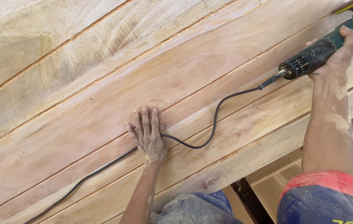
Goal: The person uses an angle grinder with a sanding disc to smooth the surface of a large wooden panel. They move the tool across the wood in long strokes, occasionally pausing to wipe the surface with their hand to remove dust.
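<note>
My left hand point(148, 132) lies flat, fingers together, on a wide pale wooden plank point(101, 99), with the black power cord point(209, 128) passing under its palm. My right hand point(339, 52) grips the dark green and black body of a corded power tool point(322, 49) at the upper right, over the planks. The tool's working end runs out of view at the top right corner. The cord runs from the tool's rear, curves down to my left hand, and trails off to the lower left. Both forearms are dusted with sawdust.
Several long planks lie side by side, running diagonally, with sawdust in the seams point(72, 39). Below the plank edge at the lower right sit more wooden pieces point(274, 182) and a dark gap. My knees in blue cloth point(326, 203) show at the bottom.
</note>
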